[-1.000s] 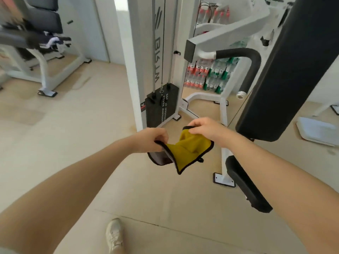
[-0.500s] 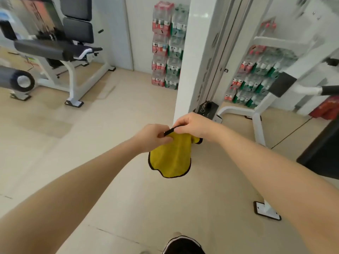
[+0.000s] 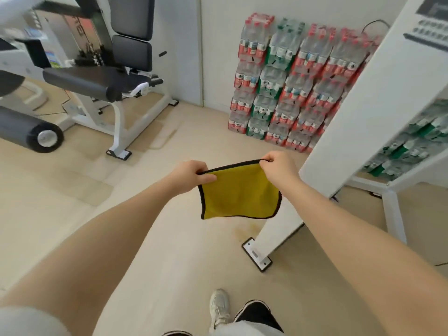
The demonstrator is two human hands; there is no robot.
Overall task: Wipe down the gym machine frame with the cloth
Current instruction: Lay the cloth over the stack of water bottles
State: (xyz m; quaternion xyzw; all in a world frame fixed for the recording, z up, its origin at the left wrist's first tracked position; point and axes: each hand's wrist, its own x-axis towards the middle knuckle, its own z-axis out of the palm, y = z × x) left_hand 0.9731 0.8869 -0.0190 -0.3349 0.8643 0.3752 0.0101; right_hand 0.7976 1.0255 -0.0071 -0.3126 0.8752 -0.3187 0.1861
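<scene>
A yellow cloth with a black border hangs spread flat in the air in front of me. My left hand pinches its top left corner and my right hand pinches its top right corner. The white gym machine frame slants up on the right, just beyond my right hand. Its foot plate is bolted to the floor below the cloth. The cloth does not touch the frame.
Stacked packs of water bottles stand against the back wall. A second white machine with black pads and a black roller fills the left side. Bare beige floor lies between. My shoe shows at the bottom.
The cloth was bunched between my hands; now my hands have moved apart and it hangs stretched out flat. My view has swung left, past the frame toward the bottle stacks.
</scene>
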